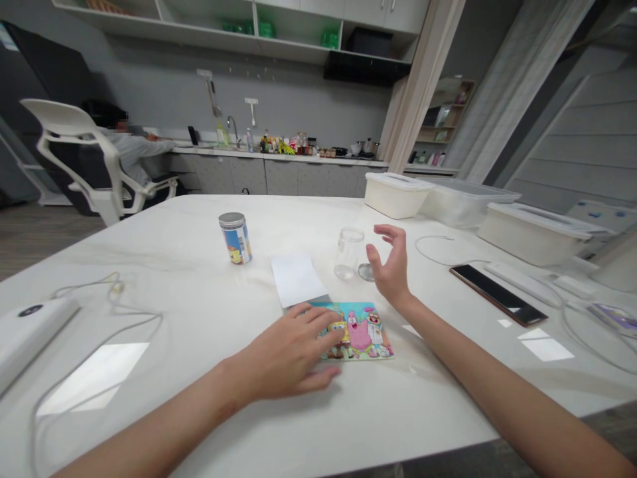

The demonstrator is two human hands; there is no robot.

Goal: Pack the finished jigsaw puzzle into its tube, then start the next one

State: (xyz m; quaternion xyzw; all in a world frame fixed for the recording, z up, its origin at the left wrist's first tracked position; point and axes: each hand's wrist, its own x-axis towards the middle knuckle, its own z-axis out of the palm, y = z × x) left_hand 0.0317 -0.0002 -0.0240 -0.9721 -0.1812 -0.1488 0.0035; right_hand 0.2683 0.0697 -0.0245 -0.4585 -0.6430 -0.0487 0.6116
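Left hand (293,348) palm-down, right hand (392,273) raised

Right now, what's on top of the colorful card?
The left hand covers part of the card; what lies beneath is hidden. Cartoon figures show on the right.

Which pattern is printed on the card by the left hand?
The card shows colourful cartoon characters, seen best in the head view.

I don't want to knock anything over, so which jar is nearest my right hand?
The clear, unlabelled jar, just left of your right hand; the blue-labelled jar with the silver lid stands farther left.
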